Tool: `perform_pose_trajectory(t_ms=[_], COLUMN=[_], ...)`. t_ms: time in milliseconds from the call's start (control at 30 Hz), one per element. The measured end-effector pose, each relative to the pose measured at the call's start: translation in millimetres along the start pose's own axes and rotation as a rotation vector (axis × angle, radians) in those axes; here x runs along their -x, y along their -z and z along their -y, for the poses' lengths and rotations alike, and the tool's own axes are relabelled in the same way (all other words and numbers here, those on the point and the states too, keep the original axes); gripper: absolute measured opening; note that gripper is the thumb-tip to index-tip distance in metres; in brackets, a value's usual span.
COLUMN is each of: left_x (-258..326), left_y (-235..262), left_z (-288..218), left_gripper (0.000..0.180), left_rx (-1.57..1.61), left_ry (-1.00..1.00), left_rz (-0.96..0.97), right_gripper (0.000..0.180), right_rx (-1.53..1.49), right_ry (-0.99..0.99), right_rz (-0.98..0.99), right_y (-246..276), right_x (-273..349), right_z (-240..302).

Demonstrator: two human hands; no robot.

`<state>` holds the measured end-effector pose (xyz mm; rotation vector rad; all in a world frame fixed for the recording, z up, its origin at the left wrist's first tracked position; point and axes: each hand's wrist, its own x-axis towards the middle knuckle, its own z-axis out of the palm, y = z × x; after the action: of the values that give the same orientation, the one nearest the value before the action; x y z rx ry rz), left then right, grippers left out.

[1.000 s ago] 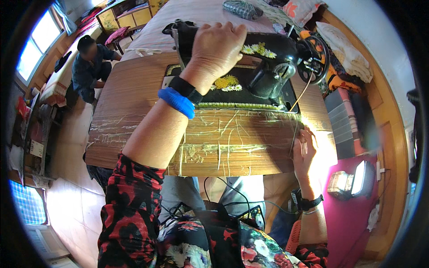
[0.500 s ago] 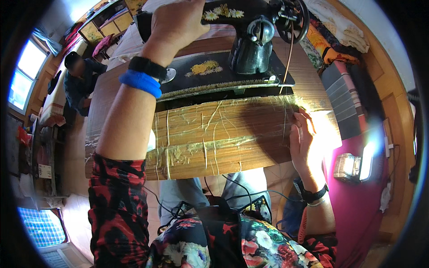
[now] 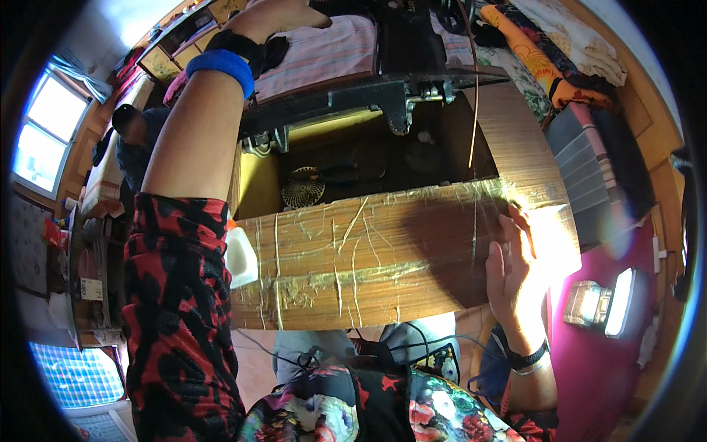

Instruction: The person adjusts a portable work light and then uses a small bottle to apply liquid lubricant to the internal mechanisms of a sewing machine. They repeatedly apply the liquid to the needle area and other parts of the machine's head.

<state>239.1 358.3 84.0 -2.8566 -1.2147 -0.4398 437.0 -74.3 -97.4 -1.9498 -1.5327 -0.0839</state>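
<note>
Machine (image 3: 401, 51): tipped up, back of the table (image 3: 434, 243).
My left hand (image 3: 274, 20): above there, maybe propping it; I can't tell its grip.
My right hand (image 3: 517, 272): table's right side, wide, empty, maybe for steadying.

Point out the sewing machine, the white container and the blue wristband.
Sewing machine (image 3: 403, 40): head view, on its black pillar.
White container (image 3: 241, 258): head view, on its side.
Blue wristband (image 3: 221, 65): head view, mid-band.
</note>
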Motion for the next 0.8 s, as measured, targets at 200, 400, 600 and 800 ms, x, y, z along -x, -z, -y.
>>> perform_pose_trajectory(t_ms=[200, 400, 600, 800], left_x=[-30, -42, -61, -68], left_y=[-7, -13, -18, -20], left_z=[20, 32, 56, 64], left_gripper=[0.064, 0.069, 0.092, 0.093], left_rx=[-0.049, -0.256, -0.114, -0.106], left_ry=[0.028, 0.024, 0.14, 0.178], left_rz=[0.143, 0.166, 0.315, 0.325], right_gripper=[0.039, 0.043, 0.046, 0.044], right_rx=[-0.004, 0.003, 0.015, 0.016], right_ry=[0.016, -0.006, -0.032, -0.046], right_rz=[-0.017, 0.005, 0.045, 0.037], right_y=[1, 5, 11, 10], right_x=[-3, -5, -8, -11], right_z=[3, 8, 13, 15])
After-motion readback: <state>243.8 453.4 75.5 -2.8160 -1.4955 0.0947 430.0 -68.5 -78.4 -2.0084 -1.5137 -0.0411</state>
